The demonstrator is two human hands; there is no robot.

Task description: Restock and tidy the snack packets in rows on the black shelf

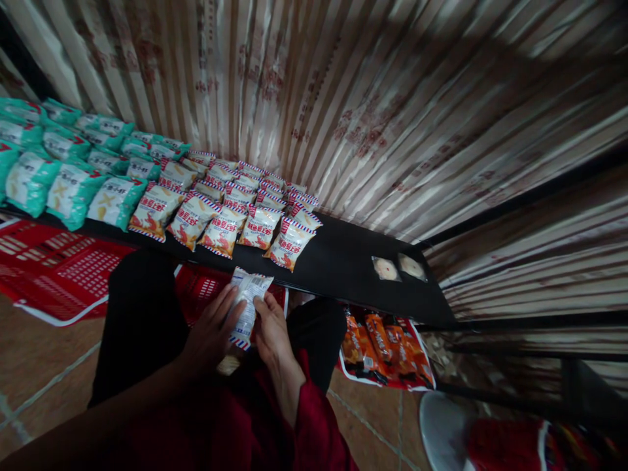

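Between my two hands, above my lap, is a snack bag (pixel 246 307) with its printed back turned up and striped ends. My left hand (pixel 216 320) grips its left side, fingers bent against it. On the other side my right hand (pixel 272 324) pinches the bag's edge with thumb and fingers. Just beyond, rows of matching orange and white snack bags (pixel 220 229) stand on a black shelf (pixel 338 255). Teal snack bags (pixel 73 190) stand in rows further left. A small pale round thing (pixel 228 365) shows below the held bag; I cannot tell what it is.
Two clear packets with pale round contents (pixel 386 269) lie near the shelf's right end. Red baskets (pixel 93 288) stand below; the right one holds orange packets (pixel 380 337). A striped curtain (pixel 314 98) hangs behind. A grey stool (pixel 441 428) is at lower right.
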